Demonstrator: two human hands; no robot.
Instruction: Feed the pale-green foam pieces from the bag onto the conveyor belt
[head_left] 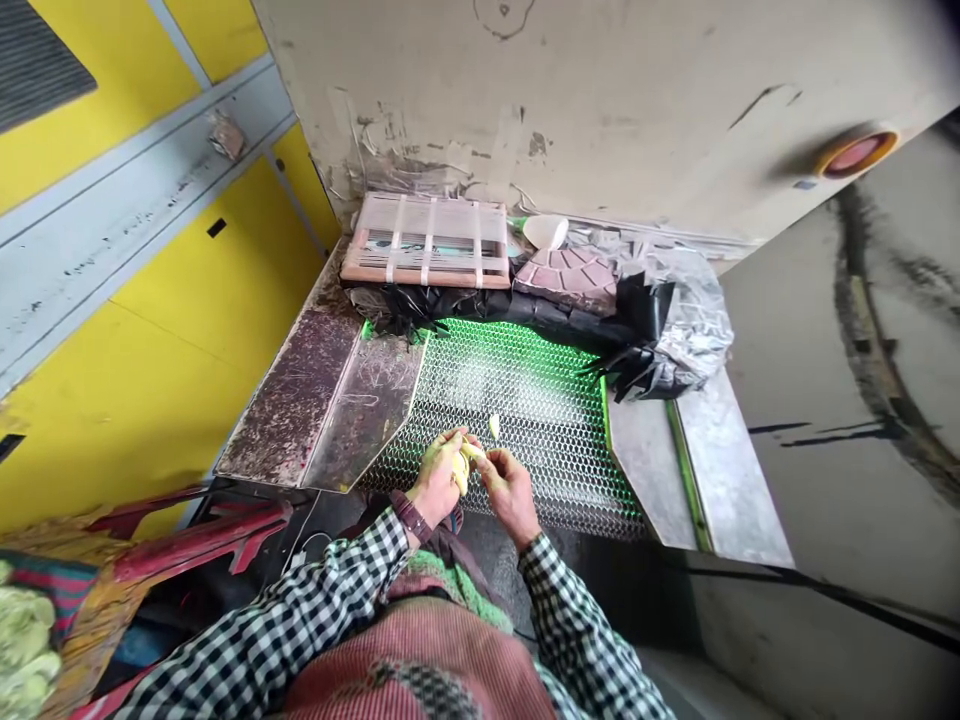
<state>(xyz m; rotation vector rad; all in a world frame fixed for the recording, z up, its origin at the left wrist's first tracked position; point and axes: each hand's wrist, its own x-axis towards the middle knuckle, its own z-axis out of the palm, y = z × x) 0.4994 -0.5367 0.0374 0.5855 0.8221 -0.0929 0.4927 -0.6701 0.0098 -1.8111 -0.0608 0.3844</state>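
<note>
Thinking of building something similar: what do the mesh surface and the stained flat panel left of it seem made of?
The mesh looks like bright metal wire, probably steel, its open interlocking links glinting. The panel looks like sheet metal, dull and stained, with scratches; its exact metal can't be told.

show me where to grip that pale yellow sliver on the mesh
Pinch the pale yellow sliver across its middle from above, coming in from the near side with the right hand. It is narrow and lies alone on the wire mesh, so fingertips can probably close on its long sides, though getting under it may be fiddly.
</note>
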